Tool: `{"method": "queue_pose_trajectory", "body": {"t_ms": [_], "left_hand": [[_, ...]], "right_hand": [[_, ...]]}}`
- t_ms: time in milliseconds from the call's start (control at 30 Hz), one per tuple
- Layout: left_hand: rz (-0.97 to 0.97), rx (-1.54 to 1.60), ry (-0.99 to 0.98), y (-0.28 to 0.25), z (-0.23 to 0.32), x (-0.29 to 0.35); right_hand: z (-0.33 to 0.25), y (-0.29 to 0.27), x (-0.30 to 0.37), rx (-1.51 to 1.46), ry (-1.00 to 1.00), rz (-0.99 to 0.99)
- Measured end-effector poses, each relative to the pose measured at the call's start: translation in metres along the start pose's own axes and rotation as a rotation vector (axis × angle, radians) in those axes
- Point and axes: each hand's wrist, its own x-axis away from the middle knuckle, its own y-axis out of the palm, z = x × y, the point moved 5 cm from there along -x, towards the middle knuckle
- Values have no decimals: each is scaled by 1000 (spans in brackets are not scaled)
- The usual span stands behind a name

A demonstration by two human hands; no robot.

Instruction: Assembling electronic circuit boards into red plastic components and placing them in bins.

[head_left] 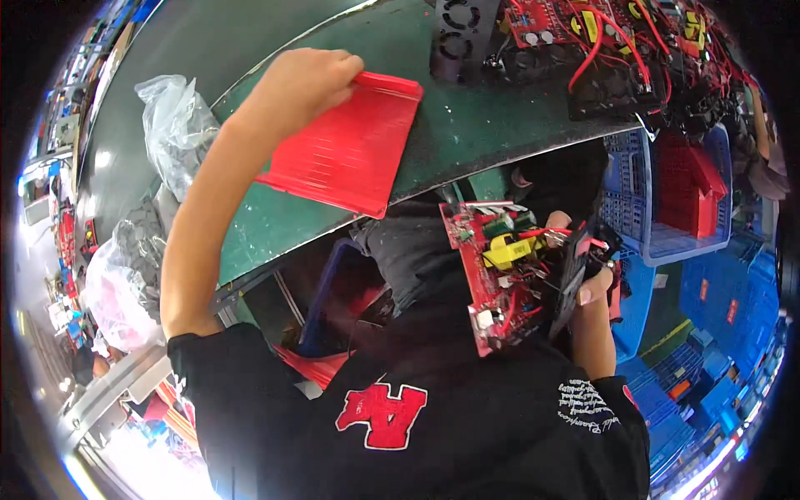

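Note:
With its fingers closed over the far edge, my left hand (pixel 312 83) holds a shiny red casing panel (pixel 354 150). The panel has raised side edges and rows of slots, and it lies tilted on the green worktop near its front edge. My right hand (pixel 593 286) grips a red circuit board assembly (pixel 500 275) in front of my body, off the worktop. Yellow transformers, capacitors and red wires crowd that board. A black end plate (pixel 575 275) hangs at its right side, by my fingers. Part of the right hand is hidden behind the assembly.
More wired red boards (pixel 567 29) and a black plate with fan openings (pixel 457 37) lie on the green worktop (pixel 475 125). Clear plastic bags (pixel 175 125) sit at the left. On the right, a blue crate (pixel 629 196) holds red casings (pixel 687 187).

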Motion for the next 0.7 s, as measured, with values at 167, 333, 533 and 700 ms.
{"method": "queue_pose_trajectory", "body": {"t_ms": [167, 333, 533, 700], "left_hand": [[415, 169, 71, -24, 7, 36], [561, 201, -193, 3, 55, 58], [635, 370, -139, 15, 56, 63], [619, 398, -150, 21, 57, 62]], "right_hand": [[-16, 32, -20, 339, -147, 48], [-12, 41, -52, 530, -292, 99], [0, 47, -59, 567, -372, 107], [3, 50, -57, 638, -464, 151]]}}
